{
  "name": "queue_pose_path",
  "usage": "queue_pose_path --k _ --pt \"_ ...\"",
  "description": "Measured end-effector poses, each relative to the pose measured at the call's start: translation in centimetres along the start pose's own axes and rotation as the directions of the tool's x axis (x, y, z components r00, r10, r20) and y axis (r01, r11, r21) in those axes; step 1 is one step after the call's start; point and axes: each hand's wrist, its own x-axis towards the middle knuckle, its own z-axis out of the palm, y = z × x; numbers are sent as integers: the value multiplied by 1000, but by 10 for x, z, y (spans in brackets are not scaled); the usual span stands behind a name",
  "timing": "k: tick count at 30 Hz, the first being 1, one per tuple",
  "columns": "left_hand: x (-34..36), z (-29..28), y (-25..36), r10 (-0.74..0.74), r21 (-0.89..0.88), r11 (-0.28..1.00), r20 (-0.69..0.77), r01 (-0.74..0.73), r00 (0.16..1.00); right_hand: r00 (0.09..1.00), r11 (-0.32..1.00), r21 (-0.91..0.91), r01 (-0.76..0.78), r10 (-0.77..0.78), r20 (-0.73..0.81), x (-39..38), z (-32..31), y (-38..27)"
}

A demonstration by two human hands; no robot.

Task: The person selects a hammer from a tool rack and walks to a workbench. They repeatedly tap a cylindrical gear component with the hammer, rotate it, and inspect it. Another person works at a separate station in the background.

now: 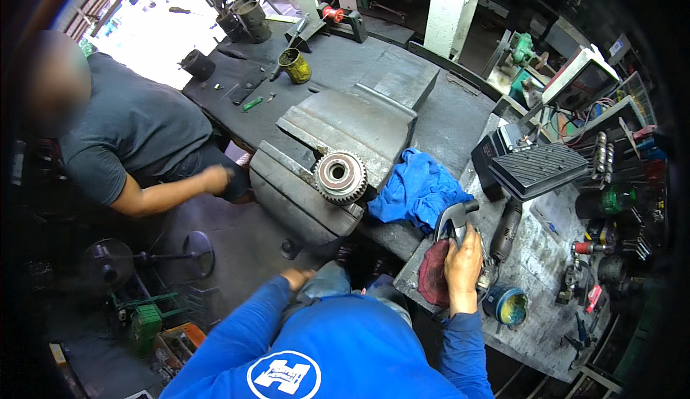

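Workshop desk (540, 259): 1 grey-and-black tool (453, 215), probably stiff and weighty, best held at its near end, where the right hand (463, 262) clasps; left hand (297, 278), grip indiscernible.

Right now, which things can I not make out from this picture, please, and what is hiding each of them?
All in the head view:
Right hand: its grip on the grey tool, hidden by the hand itself.
Left hand: separate fingers, too small and dim.
Metal gear: underside, hidden by its upper face.
Blue cloth: anything beneath, covered by its folds.
Co-worker's hand: fingers, blurred.
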Motion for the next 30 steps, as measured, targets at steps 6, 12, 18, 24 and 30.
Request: queue_pose_path --k 6,12,18,24,30 --pt "-24 70 -29 -121 -488 845 225 219 967 999 1000 -7 10 -10 47 10 18 3" --pt "-31 122 -80 66 -240 965 -175 -108 982 999 994 -102 37 -33 39 10 15 8" --pt "-109 70 -70 165 24 986 61 -166 984 997 983 -168 75 -67 50 9 -2 2" --pt "-157 40 -91 367 -394 893 365 -215 855 993 986 -125 107 -98 72 -22 -16 -28" --pt "-159 74 -148 467 -503 782 83 -368 880 939 954 -19 300 -291 185 -84 -17 -85"
